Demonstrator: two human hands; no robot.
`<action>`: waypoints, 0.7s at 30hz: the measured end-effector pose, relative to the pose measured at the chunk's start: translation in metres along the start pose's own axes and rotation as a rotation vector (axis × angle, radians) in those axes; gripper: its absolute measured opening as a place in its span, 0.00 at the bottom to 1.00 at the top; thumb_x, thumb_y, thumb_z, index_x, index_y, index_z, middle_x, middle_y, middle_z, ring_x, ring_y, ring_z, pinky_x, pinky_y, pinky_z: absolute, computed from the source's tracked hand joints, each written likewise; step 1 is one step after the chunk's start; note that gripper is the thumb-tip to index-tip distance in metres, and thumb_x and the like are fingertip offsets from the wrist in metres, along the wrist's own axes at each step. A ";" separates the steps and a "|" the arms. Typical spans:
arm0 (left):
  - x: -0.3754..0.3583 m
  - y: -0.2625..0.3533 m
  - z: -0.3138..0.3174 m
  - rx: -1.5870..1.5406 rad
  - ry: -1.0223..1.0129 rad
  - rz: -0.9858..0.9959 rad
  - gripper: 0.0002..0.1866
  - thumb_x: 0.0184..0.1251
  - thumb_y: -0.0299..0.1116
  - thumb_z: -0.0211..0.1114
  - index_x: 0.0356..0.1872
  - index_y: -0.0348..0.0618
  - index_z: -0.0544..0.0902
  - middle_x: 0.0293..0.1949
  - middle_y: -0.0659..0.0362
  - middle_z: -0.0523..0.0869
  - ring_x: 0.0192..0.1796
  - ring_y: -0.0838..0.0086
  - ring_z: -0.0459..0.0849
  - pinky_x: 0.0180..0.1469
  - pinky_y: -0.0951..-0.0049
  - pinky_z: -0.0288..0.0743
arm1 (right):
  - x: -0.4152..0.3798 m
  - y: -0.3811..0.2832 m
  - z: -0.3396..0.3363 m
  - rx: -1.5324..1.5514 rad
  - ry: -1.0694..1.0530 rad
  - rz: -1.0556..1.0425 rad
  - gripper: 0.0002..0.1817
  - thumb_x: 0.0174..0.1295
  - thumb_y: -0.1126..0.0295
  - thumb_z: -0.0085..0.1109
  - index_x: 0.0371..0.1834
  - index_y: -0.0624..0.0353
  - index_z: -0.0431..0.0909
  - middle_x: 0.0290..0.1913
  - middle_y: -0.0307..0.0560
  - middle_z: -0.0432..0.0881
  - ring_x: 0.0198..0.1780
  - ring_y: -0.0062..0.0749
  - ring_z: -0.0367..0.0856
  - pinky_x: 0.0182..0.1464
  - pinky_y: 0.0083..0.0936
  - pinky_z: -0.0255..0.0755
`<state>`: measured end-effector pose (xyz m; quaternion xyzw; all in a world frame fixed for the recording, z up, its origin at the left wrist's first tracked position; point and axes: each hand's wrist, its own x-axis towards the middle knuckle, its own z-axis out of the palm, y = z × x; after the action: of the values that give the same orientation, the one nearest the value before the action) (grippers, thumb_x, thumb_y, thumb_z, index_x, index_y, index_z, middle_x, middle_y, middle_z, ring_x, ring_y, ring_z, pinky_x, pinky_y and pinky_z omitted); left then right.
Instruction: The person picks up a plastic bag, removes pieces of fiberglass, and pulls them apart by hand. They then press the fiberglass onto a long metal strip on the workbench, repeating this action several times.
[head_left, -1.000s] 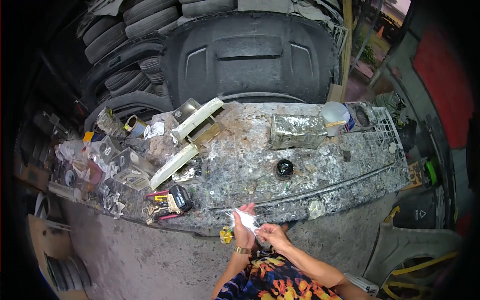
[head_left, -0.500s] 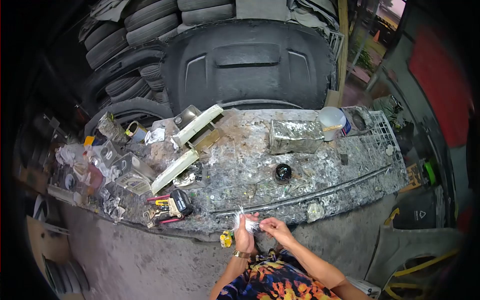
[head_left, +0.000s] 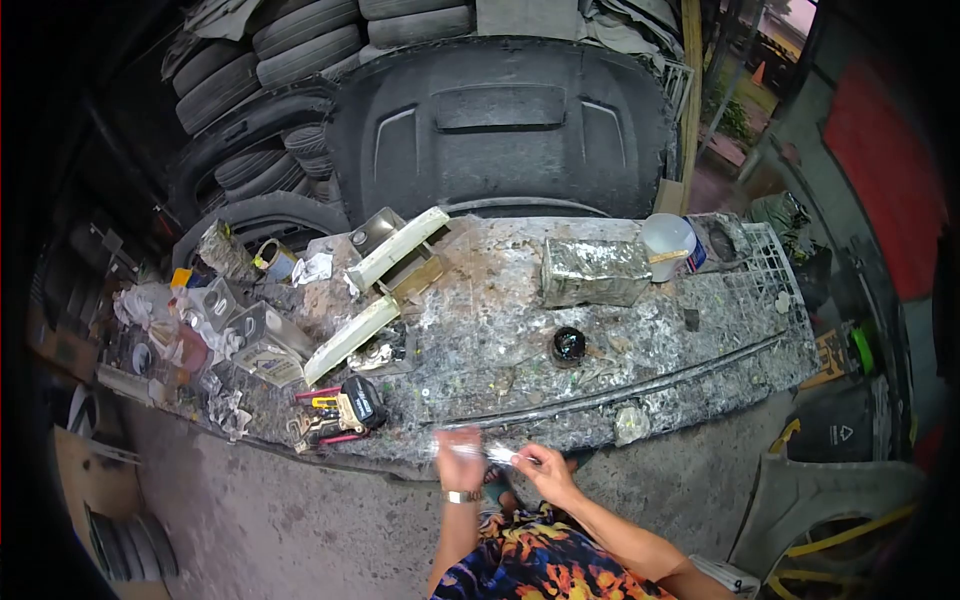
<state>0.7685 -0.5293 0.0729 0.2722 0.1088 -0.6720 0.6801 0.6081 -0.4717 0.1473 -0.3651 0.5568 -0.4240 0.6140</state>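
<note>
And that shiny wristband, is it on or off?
On: the shiny wristband wraps around the left arm just below the blurred left hand.

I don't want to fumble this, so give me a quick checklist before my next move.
1. Right hand pinching the white material: ok, its fingertips are closed at one end.
2. Left hand grip: cannot tell, it is motion-blurred.
3. White material's shape visible: not ok, it is blurred too.
4. Cordless tool away from the hands: ok, it lies on the workbench, left of them.
5. Dark round object away from the hands: ok, it sits farther back.
</note>
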 end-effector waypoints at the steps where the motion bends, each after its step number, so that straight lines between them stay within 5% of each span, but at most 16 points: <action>1: 0.009 0.025 -0.002 0.164 -0.028 0.134 0.17 0.74 0.45 0.50 0.26 0.46 0.70 0.22 0.62 0.71 0.34 0.69 0.76 0.53 0.61 0.71 | -0.003 0.007 -0.008 -0.049 0.037 -0.023 0.07 0.65 0.70 0.58 0.33 0.62 0.76 0.27 0.32 0.75 0.29 0.12 0.68 0.33 0.14 0.64; 2: 0.016 0.038 -0.002 0.322 -0.057 0.264 0.16 0.74 0.44 0.50 0.27 0.47 0.70 0.21 0.63 0.70 0.32 0.71 0.77 0.53 0.61 0.72 | -0.004 0.013 -0.016 -0.055 0.044 -0.023 0.07 0.65 0.70 0.58 0.33 0.62 0.76 0.27 0.32 0.75 0.29 0.12 0.68 0.33 0.14 0.64; 4: -0.002 0.036 0.010 0.409 -0.093 0.206 0.18 0.74 0.48 0.49 0.28 0.48 0.70 0.22 0.63 0.73 0.31 0.71 0.77 0.49 0.62 0.73 | 0.003 0.021 -0.028 0.132 0.038 0.023 0.07 0.65 0.69 0.59 0.31 0.60 0.77 0.27 0.31 0.76 0.29 0.13 0.69 0.33 0.13 0.63; 5: -0.007 0.019 0.008 0.480 0.079 0.178 0.20 0.75 0.50 0.47 0.29 0.46 0.70 0.23 0.60 0.75 0.29 0.69 0.77 0.44 0.64 0.74 | 0.005 0.017 -0.028 0.170 0.026 0.028 0.06 0.65 0.69 0.59 0.31 0.59 0.77 0.27 0.32 0.76 0.28 0.14 0.70 0.33 0.14 0.64; 7: -0.044 -0.010 0.033 0.581 0.060 -0.047 0.20 0.72 0.53 0.50 0.36 0.45 0.72 0.28 0.59 0.78 0.33 0.68 0.80 0.43 0.66 0.74 | 0.011 0.025 -0.024 0.157 -0.025 0.075 0.06 0.65 0.69 0.59 0.31 0.59 0.77 0.26 0.32 0.76 0.28 0.14 0.70 0.33 0.14 0.64; 13: -0.033 -0.057 0.001 0.314 0.029 -0.189 0.17 0.72 0.50 0.53 0.33 0.48 0.71 0.22 0.68 0.67 0.27 0.80 0.67 0.45 0.71 0.70 | 0.029 0.060 -0.019 0.211 -0.107 0.243 0.05 0.64 0.70 0.59 0.33 0.59 0.78 0.27 0.33 0.76 0.27 0.14 0.71 0.32 0.14 0.65; 18: -0.023 -0.061 0.012 0.287 0.095 -0.144 0.16 0.71 0.50 0.55 0.31 0.50 0.71 0.20 0.70 0.63 0.23 0.80 0.61 0.39 0.75 0.67 | 0.040 0.058 -0.032 0.377 0.089 0.278 0.04 0.62 0.70 0.61 0.36 0.59 0.80 0.25 0.34 0.79 0.25 0.14 0.73 0.28 0.14 0.67; 21: -0.027 -0.048 0.023 0.655 0.026 0.067 0.13 0.73 0.42 0.54 0.31 0.46 0.73 0.22 0.66 0.69 0.24 0.79 0.65 0.36 0.73 0.68 | 0.061 0.058 -0.057 0.252 0.130 0.260 0.05 0.62 0.69 0.62 0.32 0.58 0.78 0.24 0.36 0.79 0.23 0.15 0.74 0.25 0.14 0.67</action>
<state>0.7148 -0.5154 0.0952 0.4884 -0.1135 -0.6449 0.5768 0.5595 -0.5052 0.0645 -0.1820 0.5804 -0.4302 0.6670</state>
